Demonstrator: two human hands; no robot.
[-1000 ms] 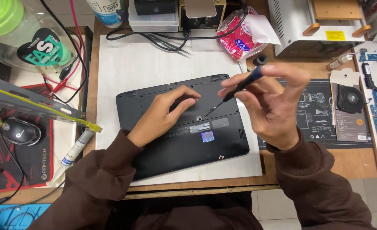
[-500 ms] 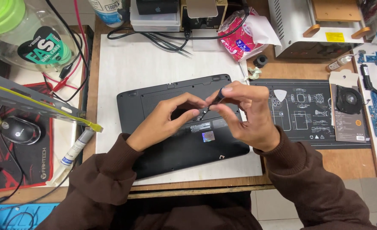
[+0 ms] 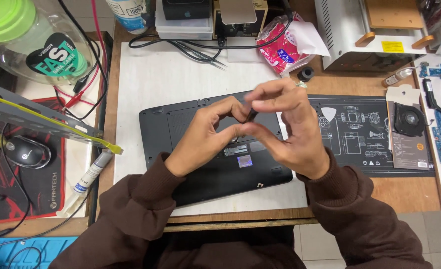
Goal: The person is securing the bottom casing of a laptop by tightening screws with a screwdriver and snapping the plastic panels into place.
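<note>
Two mats cover most of what I see: a white work mat [image 3: 180,74] and, to its right, a dark repair mat [image 3: 360,139] printed with outlines. On the white one lies a black laptop [image 3: 180,129], bottom side up, angled slightly, with small labels near its middle. Behind it a white machine [image 3: 350,30] sits at the back right, a red and white packet [image 3: 282,47] beside it, and black cables [image 3: 180,47] trail across the mat's far edge. A cooling fan [image 3: 408,119] rests on a card to the right; a black mouse [image 3: 27,152] sits far left. Over the laptop's middle, my left hand [image 3: 205,142] is curled, its fingertips meeting the right hand's. My right hand [image 3: 292,132] is loosely closed, thumb and fingers pinched around a small black screwdriver [image 3: 251,115], of which only a short dark piece shows between both hands, just above the laptop. Whether the left fingers grip it too, I cannot tell.
</note>
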